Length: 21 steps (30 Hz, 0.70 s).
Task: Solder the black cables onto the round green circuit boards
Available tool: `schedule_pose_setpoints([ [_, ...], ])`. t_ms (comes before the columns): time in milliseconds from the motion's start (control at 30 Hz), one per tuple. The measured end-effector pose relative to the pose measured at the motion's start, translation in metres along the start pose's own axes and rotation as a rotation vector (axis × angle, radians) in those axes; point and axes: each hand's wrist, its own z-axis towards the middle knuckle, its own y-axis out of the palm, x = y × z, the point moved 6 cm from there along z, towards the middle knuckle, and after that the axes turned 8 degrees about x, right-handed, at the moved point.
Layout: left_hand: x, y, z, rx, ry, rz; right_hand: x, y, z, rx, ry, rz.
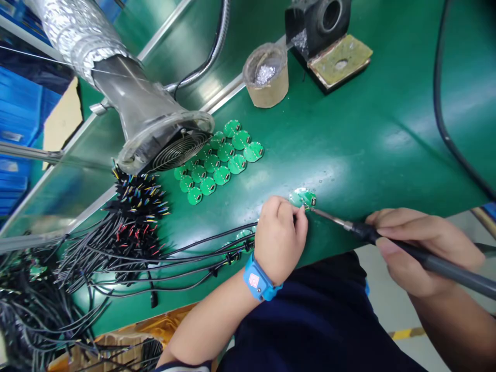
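Observation:
My right hand (426,248) is closed around the handle of a soldering iron (360,230). The iron's tip reaches the edge of a round green circuit board (303,197) on the bench. My left hand (281,232), with a blue wrist strap (259,279), is closed in a pinch at that same edge. A black cable (209,237) runs into it from the left; its wire ends are mostly hidden by the fingers. Beside this hand lie more round boards (245,237) with cables on them, partly covered.
Rows of round green boards (222,175) lie under a fume extractor hood (163,124). Bundled black cables (132,227) with bare coloured ends lie at left. At the back stand a tub of solder scraps (267,85) and an iron stand with a yellow sponge (341,62). A black cord (442,103) hangs at right.

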Motion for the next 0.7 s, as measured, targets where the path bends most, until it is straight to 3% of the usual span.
schedule_pose_setpoints([
  [200, 0.0005, 0.0009, -0.0037, 0.042, 0.030, 0.044, -0.0010, 0.0028, 0.0010, -0.051, 0.017, -0.084],
  [333, 0.0006, 0.0010, -0.0047, 0.056, 0.039, 0.047, -0.0056, 0.0040, 0.0001, -0.101, -0.067, -0.128],
  [567, 0.0013, 0.0008, -0.0029, 0.050, 0.047, 0.030, -0.0038, -0.0018, 0.0001, 0.038, -0.061, -0.035],
  [700, 0.0009, 0.0012, -0.0032, 0.053, 0.048, 0.025, -0.0041, 0.0032, 0.0024, -0.005, -0.027, -0.094],
])
